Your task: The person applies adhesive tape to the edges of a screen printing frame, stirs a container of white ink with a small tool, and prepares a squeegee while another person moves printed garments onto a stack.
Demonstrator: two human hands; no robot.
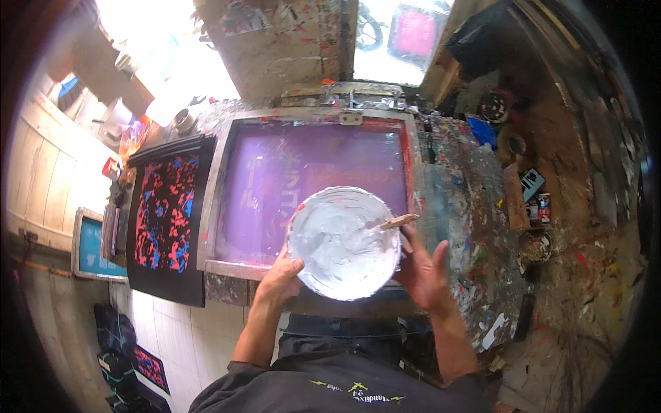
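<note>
In front of my body is a round tub of thick white paint [337, 248], its surface swirled and its rim smeared. A wooden stirring stick [400, 221] stands in the paint, its end leaning out over the right rim. My left hand [281, 275] grips the tub's left side, thumb at the rim and fingers mostly hidden below. Against the right side is my right hand [425, 272], thumb stretched away and fingers spread, partly hidden by the tub. Beneath the tub lies a framed printing screen [275, 199] with purple mesh and pale lettering, clamped at its far edge.
Left of the screen hangs a black sheet printed in pink and blue [165, 213]. A smaller teal screen [100, 244] leans farther left. Cups [182, 120] stand at the back left. To the right are a paint-crusted bench [451, 206], tape rolls [511, 143] and a blue rag [482, 132].
</note>
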